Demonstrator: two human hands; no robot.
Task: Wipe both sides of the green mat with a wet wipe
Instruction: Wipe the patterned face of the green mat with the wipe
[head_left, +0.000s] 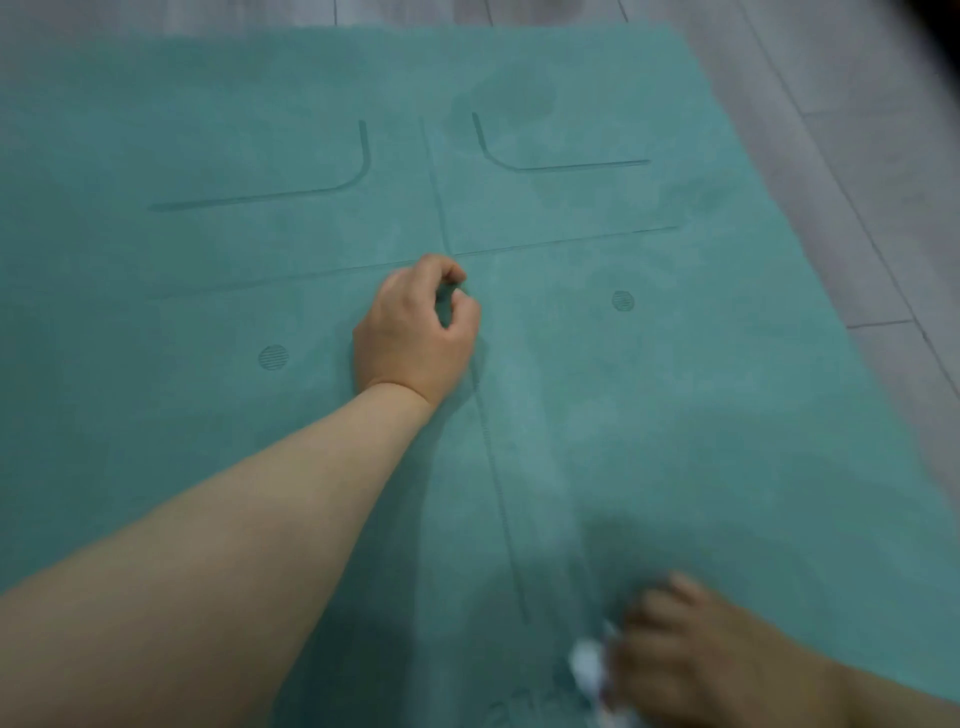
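- Head view: the green mat (675, 415) lies flat on a grey floor (857, 130) and fills most of the picture. The floor shows along 12 o'clock and down the 3 o'clock side.
- The mat has thin dark lines on it. One long line runs from 12 o'clock toward 6 o'clock, and another crosses it near the middle.
- Two bent corner lines sit toward 12 o'clock, one on each side of the long line.
- Two small round striped dots are on the mat, one toward 9 o'clock (274, 357) and one toward 3 o'clock (623, 300).
- Some darker patches show on the mat toward 1 o'clock.
- The left hand (415, 332) rests on the mat near the middle, right where the lines cross. Its fingers are curled in with the thumb close to them. It holds nothing that can be seen.
- The bare left arm reaches in from 8 o'clock.
- The right hand (685, 654) is down at 5 o'clock, low on the mat. It looks blurry. Its fingers are bent round a white wet wipe (589, 667) that is bunched up and touches the mat.
- There are faint marks on the mat at 6 o'clock that may be letters, but they are too blurry to read.
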